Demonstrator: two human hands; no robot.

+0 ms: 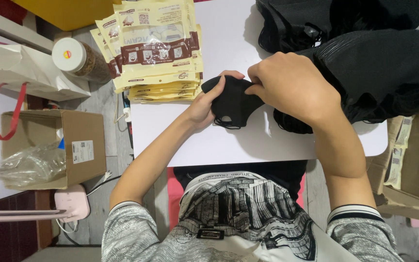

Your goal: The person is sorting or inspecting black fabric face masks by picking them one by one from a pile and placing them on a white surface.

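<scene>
Pinching one black fabric face mask (232, 101) above the white worktop (229, 145), left hand (203, 107) and right hand (287, 85) both grip it; unpacked black masks (379, 68) remain heaped beside flat tan pouches (153, 48).

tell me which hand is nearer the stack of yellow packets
Left. The left hand grips the black mask just right of the stack of yellow packets. The right hand holds the mask's far side, farther off.
</scene>
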